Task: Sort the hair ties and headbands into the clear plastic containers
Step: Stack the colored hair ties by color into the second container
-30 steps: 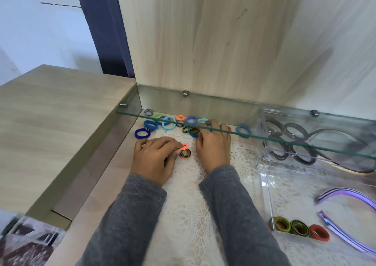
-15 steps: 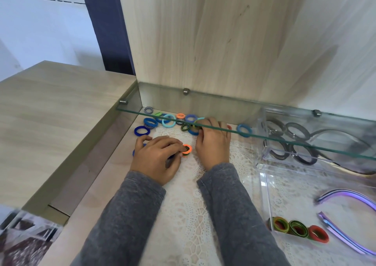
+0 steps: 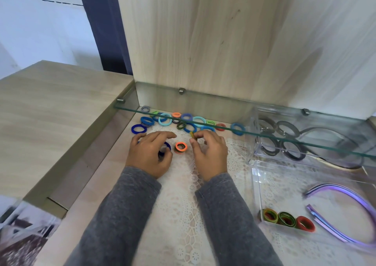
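Hair ties being sorted on the counter point(image 3: 95, 186), one held in each grip.

An olive tie point(image 3: 192, 134) is pinched at the fingertips of the right grip point(image 3: 210, 154); a dark blue tie point(image 3: 166, 146) is held within the curled fingers of the left grip point(image 3: 150, 154). An orange tie point(image 3: 180, 146), stacked on darker ones, is seen on the lace doily point(image 3: 183, 204) between the two grips. Loose ties point(image 3: 164, 119) are scattered behind, beneath the glass shelf point(image 3: 203, 111). To the right, three ties point(image 3: 286, 219) and purple headbands point(image 3: 345, 192) are contained in the near box point(image 3: 256, 194); grey ties point(image 3: 286, 129) are contained in the far box point(image 3: 252, 141).
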`<state>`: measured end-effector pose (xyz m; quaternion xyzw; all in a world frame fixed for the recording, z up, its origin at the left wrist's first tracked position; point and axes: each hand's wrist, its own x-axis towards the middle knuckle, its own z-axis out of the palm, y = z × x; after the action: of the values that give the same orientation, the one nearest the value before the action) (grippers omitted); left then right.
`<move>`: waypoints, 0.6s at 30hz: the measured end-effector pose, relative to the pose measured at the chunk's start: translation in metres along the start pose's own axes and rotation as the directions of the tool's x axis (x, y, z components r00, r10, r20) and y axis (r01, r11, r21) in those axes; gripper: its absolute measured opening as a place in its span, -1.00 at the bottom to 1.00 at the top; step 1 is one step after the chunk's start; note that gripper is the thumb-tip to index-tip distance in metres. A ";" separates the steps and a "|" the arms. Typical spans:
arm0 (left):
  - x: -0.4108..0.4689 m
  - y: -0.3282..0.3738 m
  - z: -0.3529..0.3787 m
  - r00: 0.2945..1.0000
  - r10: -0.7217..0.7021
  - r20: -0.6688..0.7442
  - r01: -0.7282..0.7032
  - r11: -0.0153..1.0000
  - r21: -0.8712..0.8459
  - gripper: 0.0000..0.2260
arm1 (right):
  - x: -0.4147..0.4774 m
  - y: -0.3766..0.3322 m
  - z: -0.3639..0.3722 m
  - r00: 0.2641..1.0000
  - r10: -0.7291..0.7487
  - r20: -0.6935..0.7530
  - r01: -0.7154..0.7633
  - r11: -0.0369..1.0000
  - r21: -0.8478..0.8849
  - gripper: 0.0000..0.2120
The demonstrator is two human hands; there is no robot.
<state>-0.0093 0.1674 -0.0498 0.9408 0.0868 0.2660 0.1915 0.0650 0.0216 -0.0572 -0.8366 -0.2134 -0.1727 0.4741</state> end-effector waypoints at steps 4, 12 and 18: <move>0.001 -0.001 0.001 0.996 -0.064 0.067 0.061 0.997 0.042 -0.62 | -0.006 -0.007 -0.001 0.993 0.056 0.103 -0.066 0.993 0.097 -0.89; 0.003 0.000 0.000 0.989 -0.123 0.084 0.120 0.992 0.037 -0.64 | -0.005 -0.017 -0.002 0.978 0.050 0.200 -0.055 0.998 0.020 -0.85; 0.003 0.001 0.000 0.988 -0.130 0.086 0.128 0.991 0.031 -0.65 | -0.007 -0.018 -0.002 0.968 0.030 0.250 -0.013 0.998 -0.067 -0.85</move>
<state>-0.0066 0.1674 -0.0484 0.9464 0.1423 0.2103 0.1997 0.0498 0.0270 -0.0465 -0.8690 -0.2568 -0.0670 0.4176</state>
